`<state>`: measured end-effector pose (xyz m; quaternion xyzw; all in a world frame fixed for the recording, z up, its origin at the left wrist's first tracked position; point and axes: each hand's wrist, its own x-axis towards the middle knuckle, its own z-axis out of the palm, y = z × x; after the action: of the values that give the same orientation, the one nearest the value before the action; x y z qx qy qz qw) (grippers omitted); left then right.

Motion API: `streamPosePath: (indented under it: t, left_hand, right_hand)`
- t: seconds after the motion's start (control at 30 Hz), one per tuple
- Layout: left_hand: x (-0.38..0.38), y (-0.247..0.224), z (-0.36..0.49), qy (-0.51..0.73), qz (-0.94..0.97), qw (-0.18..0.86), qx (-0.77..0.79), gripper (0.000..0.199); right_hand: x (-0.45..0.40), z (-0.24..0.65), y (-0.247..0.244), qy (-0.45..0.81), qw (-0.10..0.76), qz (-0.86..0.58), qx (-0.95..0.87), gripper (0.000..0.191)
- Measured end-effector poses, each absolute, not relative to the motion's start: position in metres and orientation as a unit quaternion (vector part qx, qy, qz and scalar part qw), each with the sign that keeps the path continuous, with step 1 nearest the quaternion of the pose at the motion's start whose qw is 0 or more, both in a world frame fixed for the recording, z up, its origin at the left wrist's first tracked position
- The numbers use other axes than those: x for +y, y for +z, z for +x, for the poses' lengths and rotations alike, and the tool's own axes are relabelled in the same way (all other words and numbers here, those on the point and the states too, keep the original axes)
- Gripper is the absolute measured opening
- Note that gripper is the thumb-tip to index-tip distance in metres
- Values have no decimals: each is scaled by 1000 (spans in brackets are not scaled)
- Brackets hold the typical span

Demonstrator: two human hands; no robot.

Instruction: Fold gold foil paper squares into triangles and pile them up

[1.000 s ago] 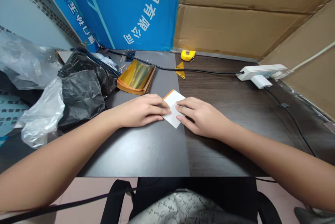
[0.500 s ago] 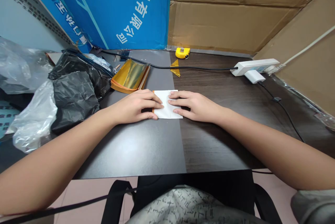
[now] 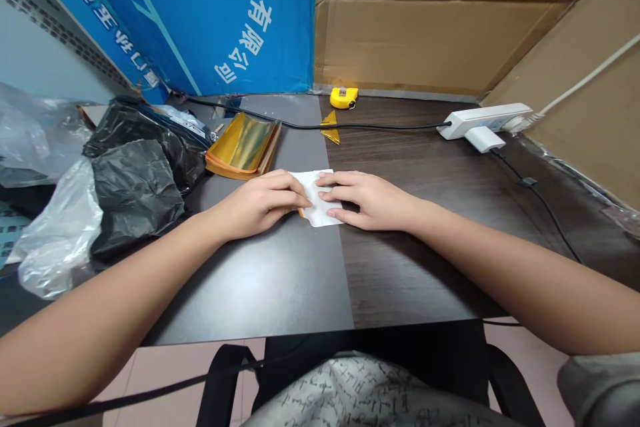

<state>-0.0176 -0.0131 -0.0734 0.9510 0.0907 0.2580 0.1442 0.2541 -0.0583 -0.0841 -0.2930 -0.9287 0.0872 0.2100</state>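
Note:
A small square of paper (image 3: 320,216), white on top with an orange strip showing at its left edge, lies on the desk in front of me. My left hand (image 3: 273,200) pinches its left edge, the thumb partly hidden beneath the fingers. Near that thumb the lower left corner of the paper is slightly curled up. From the other side my right hand (image 3: 357,200) rests its spread fingertips on the paper, pressing it against the desk. A stack of shiny gold sheets (image 3: 243,147) sits just beyond my left hand. Farther back is a folded gold triangle (image 3: 331,127).
A yellow tape measure (image 3: 343,98) stands by the cardboard wall (image 3: 430,47). A black cable (image 3: 380,126) runs across the back to a white power strip (image 3: 485,119) with a charger plugged in. Crumpled black plastic bags (image 3: 137,180) and clear ones (image 3: 60,227) crowd the left.
My left thumb has drawn in under the fingers, and the paper's lower left corner has lifted and curled. My right hand keeps its place on the paper. The whole view has shifted slightly.

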Motion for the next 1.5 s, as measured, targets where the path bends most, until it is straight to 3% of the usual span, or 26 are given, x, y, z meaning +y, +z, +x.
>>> streamPosePath:
  t: [0.23,0.37,0.67,1.07,1.5]
  left_hand:
    - [-19,-76,-1,316,941,-2,117,29]
    - [-21,-76,3,294,951,38,89,35]
    - [-22,-76,1,222,968,105,43,22]
    - [-20,-79,-6,167,979,107,46,36]
    - [-19,-78,-6,164,977,136,34,34]
  right_hand:
    - [-58,253,-83,130,195,-329,-915,21]
    - [-58,254,-85,146,226,-309,-912,21]
    - [-57,260,-84,105,242,-280,-923,23]
    - [-63,264,-80,130,236,-305,-913,21]
    - [-64,263,-81,122,231,-312,-913,22]
